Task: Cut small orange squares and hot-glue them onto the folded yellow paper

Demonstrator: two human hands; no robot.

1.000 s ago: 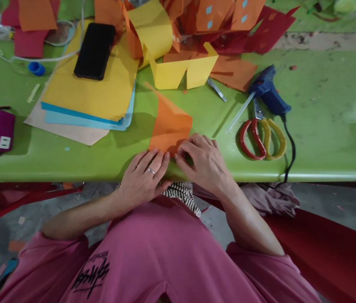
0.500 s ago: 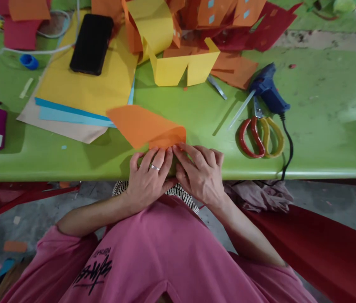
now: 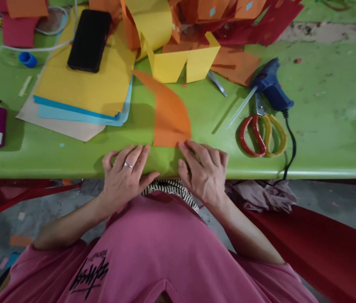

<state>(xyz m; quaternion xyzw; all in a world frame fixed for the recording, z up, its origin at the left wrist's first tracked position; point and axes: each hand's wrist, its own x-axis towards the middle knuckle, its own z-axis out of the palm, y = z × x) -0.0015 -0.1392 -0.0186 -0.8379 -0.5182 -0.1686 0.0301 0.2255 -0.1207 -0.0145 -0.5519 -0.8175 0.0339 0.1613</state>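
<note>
- Looks like a craft room — lots of paper
- Green desk (image 3: 332, 126) with orange paper (image 3: 172, 118), yellow paper (image 3: 80, 90), scissors (image 3: 258, 132), a glue gun (image 3: 271, 84)
- Gray floor (image 3: 54, 212) — paper scraps (image 3: 20, 240) on it

1 black phone (image 3: 89, 41) (flat on yellow paper (image 3: 80, 90)) and 1 blue cap (image 3: 27, 59) nearby

Left hand (image 3: 126, 172) and right hand (image 3: 205, 172) sit apart — both palm-down, fingers (image 3: 142, 159) bent.

Before the person (image 3: 165, 235) lies a sheet (image 3: 172, 120); left, a phone (image 3: 90, 40) on stacked paper (image 3: 83, 92); right, scissors (image 3: 256, 128), glue gun (image 3: 274, 86) behind them.
</note>
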